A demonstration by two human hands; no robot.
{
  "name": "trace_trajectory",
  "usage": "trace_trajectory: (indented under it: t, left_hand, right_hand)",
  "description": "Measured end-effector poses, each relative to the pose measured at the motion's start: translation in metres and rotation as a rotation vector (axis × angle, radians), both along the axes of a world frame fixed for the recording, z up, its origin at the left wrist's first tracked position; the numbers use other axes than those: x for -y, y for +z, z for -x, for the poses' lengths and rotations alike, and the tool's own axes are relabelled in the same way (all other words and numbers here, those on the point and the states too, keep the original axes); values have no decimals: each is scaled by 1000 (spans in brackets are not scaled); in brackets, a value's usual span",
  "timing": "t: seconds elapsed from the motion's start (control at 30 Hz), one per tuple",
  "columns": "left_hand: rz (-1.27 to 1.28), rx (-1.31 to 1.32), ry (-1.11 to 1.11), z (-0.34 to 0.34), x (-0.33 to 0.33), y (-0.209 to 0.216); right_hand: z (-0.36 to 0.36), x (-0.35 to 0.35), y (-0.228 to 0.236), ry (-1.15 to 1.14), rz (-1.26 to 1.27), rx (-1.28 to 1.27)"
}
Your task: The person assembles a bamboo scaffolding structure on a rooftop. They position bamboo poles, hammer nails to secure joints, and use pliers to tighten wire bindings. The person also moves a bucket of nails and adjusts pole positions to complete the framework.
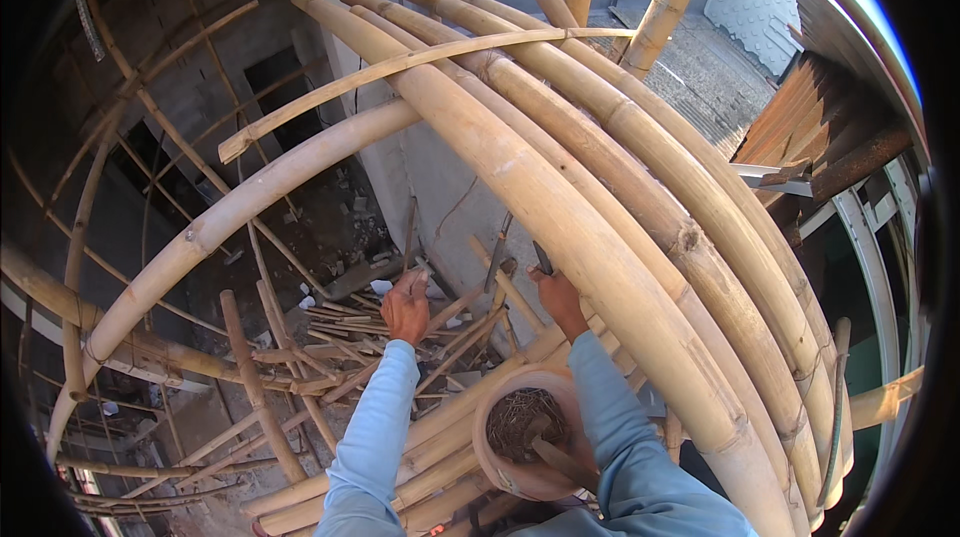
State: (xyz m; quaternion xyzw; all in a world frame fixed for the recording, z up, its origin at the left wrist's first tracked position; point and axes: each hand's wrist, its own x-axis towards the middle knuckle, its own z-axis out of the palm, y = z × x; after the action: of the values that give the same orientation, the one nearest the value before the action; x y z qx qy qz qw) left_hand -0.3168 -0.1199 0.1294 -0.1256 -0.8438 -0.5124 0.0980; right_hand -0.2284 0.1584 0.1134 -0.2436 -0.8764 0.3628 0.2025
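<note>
My left hand is held out in front of me, fingers curled together. What they hold, if anything, is too small to make out. My right hand grips a dark-handled tool close to the left side of a thick bamboo pole. Its working end is hidden, so its kind is unclear. Between the hands, a narrow dark bar-like piece stands against the grey wall. Below my right hand sits a pinkish bucket containing a tangle of thin brown pieces and a wooden handle.
Several thick bamboo poles run lengthwise on my right, crossed by a split bamboo strip. Another pole arches to the left. More poles lie beneath the bucket. Far below, the floor holds rubble and sticks. Rusty corrugated sheets stand at right.
</note>
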Motion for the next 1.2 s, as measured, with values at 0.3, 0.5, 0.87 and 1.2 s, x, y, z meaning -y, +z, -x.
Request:
trace_trajectory:
  t: [0.3,0.5,0.87,1.2]
  left_hand:
    - [162,148,396,-216,147,-34]
    - [131,211,704,-391,235,-52]
    - [200,512,1040,-587,319,-103]
    - [465,834,883,-507,310,-139]
  right_hand:
    - [-74,76,45,73,633,34]
    - [-153,135,55,200,632,46]
    - [-261,242,64,661,441,223]
    - [-252,295,-23,664,615,572]
